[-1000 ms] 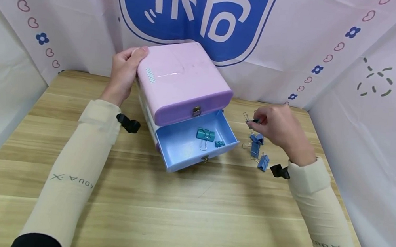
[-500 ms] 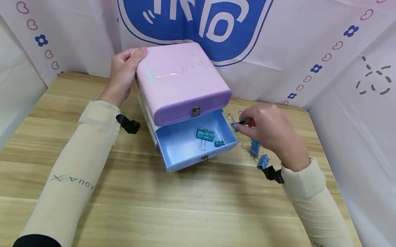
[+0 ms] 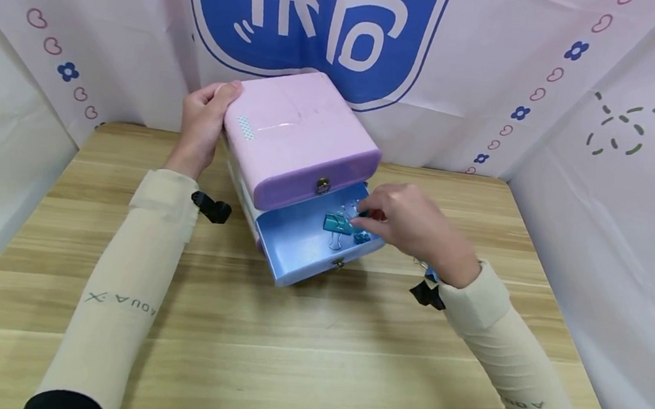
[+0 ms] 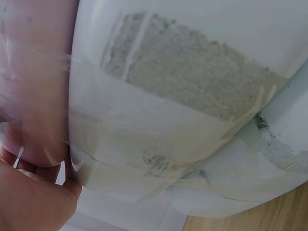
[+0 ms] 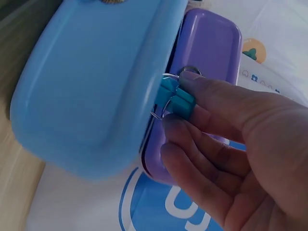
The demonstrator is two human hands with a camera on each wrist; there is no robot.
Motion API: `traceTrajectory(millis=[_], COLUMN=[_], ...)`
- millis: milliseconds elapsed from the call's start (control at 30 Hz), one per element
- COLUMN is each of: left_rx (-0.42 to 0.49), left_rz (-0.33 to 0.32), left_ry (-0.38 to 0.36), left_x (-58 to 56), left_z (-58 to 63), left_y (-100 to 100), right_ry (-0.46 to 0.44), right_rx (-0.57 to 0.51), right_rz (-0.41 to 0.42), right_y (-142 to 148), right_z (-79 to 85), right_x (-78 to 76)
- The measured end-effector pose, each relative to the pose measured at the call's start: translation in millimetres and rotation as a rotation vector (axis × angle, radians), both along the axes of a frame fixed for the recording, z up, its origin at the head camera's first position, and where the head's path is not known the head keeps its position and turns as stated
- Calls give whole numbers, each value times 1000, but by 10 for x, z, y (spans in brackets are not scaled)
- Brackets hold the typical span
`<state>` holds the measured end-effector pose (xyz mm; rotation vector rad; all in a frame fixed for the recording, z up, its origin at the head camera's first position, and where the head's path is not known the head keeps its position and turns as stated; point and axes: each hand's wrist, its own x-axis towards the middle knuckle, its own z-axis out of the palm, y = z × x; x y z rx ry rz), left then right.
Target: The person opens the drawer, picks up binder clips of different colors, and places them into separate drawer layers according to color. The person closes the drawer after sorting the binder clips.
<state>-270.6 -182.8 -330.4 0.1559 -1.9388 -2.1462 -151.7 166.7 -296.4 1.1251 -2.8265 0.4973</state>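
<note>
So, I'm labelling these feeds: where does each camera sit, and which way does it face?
Worn on head: faces forward and down at box, blue drawer; left hand, right hand, sleeves show.
On left wrist: faces the box's pale side; left hand partly shows.
On right wrist: faces the drawer's front; right hand shows.
Shared by head and right wrist: drawer.

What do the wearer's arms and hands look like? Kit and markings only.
Left hand and right hand: no gloves. Both forearms: long cream fabric sleeves, thick cuffs, dark printed lettering (AQUA X on the left, partly visible on the right). Small angular black wrist pieces; black fabric at the sleeves' lower ends. No cables visible.
</note>
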Motion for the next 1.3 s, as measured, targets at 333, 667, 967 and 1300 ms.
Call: traceTrajectory(millis=[333,667,967,1300], left_rx=[10,-3,7,19], left_rz=[-3,1,0,1], left_ry=[-9,-2,4,17], left_x=[-13,-16,-28,-36], left_z=[-24,1,-8,-15], left_y=[1,-6,-21,-25], right_ry=[10,-112,-202,-104], right_rx=[-28,21,43,45], right_rz=[143,260,301,223], right_y=[-284,-544,-667,-608], right_z=[-109,-259,-274,-187], right_x=[17,2,-43,-21])
